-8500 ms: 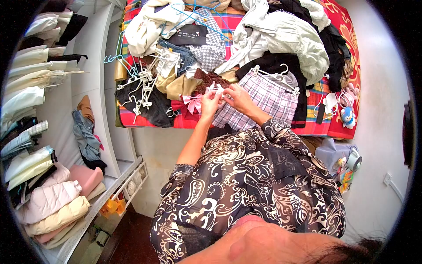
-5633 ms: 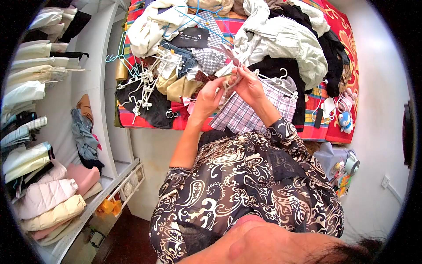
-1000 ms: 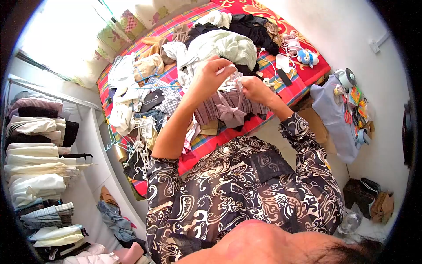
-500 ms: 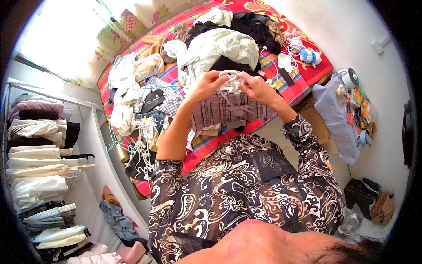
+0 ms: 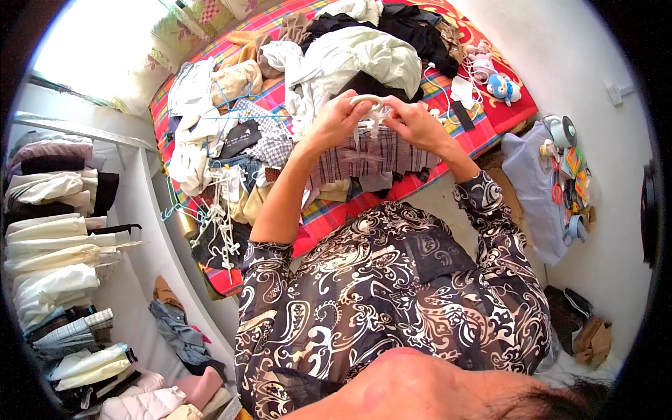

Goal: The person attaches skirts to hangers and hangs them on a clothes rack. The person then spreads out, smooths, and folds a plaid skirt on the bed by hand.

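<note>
My left hand (image 5: pixel 339 124) and my right hand (image 5: pixel 416 129) are raised close together over the near edge of the bed, each with its fingers closed. Between them is a curved white hanger (image 5: pixel 368 99), gripped from both sides. A greyish-purple plaid garment (image 5: pixel 350 162) hangs below my fingers, with white strips at its top. How it joins the hanger is partly hidden by my hands. Behind it on the bed lies a large pale green bundle of cloth (image 5: pixel 371 52).
Clothes are heaped over the checked bed cover (image 5: pixel 308 241). White hangers (image 5: pixel 227 224) lie at its left edge. Folded clothes fill an open shelf (image 5: pixel 129 262) on the left. A blue plush toy (image 5: pixel 502 87) sits at the bed's right. A grey-blue cloth (image 5: pixel 533 189) lies beyond.
Both hands have risen slightly, staying on the white hanger, with the plaid garment still below them. The whole view has shifted a little.
</note>
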Demonstrator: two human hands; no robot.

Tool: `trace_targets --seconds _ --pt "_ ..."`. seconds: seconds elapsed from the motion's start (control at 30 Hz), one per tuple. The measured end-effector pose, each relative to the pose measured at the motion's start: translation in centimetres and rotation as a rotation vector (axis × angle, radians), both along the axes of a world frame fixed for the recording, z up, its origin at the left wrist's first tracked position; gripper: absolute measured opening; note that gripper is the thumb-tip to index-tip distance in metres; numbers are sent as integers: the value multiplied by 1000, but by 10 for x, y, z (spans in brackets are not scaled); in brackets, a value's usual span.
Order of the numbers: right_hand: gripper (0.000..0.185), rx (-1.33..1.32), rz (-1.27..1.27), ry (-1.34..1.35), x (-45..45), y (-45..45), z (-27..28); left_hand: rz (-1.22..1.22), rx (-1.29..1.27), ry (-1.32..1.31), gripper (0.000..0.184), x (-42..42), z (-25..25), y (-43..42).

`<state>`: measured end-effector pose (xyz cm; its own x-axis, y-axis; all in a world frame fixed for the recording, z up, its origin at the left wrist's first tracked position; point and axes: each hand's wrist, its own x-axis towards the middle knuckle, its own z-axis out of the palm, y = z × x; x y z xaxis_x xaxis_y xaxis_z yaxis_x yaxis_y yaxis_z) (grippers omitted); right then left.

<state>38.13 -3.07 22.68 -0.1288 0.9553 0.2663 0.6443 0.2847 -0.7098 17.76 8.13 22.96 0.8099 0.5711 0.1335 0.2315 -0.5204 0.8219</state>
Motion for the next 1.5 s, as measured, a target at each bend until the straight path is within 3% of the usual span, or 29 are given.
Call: trace_targets --seconds 0.03,0.13,0.23,0.27,0.33,0.37,0.4,0.57,0.63,0.67,0.7,0.8,0.93,1.0,1.07,1.13,1.2,1.23,1.27,1.33,1.37,1.47,1.5 --pt "28 -28 -8 13 0 -1 1 9 -4 1 24 -4 0 -1" --pt "36 -88 -20 12 -6 -5 11 82 245 -384 19 -30 -7 -4" --pt "32 -101 -57 -18 -3 -17 22 496 119 -591 16 -88 2 -6" --pt "30 -96 -66 -20 -1 -22 21 687 148 -652 16 -117 -21 4" --pt "28 23 -135 56 10 -33 15 831 -185 -1009 15 -153 -28 -1" --pt "29 -130 -163 33 20 -36 20 928 -222 -1045 15 -169 -39 1" --pt "28 -79 -191 69 18 -42 28 1018 -261 -1090 14 -181 -55 3" --pt "28 -122 -297 3 18 -57 56 1022 -534 -481 9 -217 -213 2" --pt "27 -149 -333 -45 19 -61 62 972 -594 -223 22 -217 -308 -10" --pt "26 -163 -366 -79 19 -63 64 973 -458 -155 27 -203 -312 -22" --pt "23 -178 -378 -114 19 -64 66 1002 -489 -5 28 -195 -339 -26" --pt "22 -267 -435 -92 14 -69 66 965 -416 198 31 -164 -349 -30" --pt "22 -299 -498 -91 9 -76 58 890 -249 239 37 -135 -378 -10" --pt "22 -308 -533 -89 5 -79 59 901 -405 252 46 -118 -390 9" --pt "23 -353 -588 -84 2 -83 60 958 -373 384 52 -104 -408 28" --pt "24 -355 -618 -60 0 -85 58 892 -530 527 62 -98 -416 44" --pt "24 -364 -640 -69 2 -90 53 968 -647 418 60 -94 -429 51" --pt "24 -363 -644 -42 0 -86 53 1041 -705 412 47 -94 -428 57" --pt "24 -361 -645 -38 1 -84 52 991 -952 161 32 -101 -464 66" --pt "24 -353 -635 -65 3 -82 48 1038 -1211 -353 15 -101 -430 68" --pt "24 -351 -637 -61 3 -80 49 1037 -1207 -351 15 -104 -409 68" --pt "23 -350 -653 -22 3 -74 55 905 -1354 -882 5 -111 -325 58" --pt "23 -340 -623 -40 4 -68 56 881 -1303 -947 8 -123 -309 56"
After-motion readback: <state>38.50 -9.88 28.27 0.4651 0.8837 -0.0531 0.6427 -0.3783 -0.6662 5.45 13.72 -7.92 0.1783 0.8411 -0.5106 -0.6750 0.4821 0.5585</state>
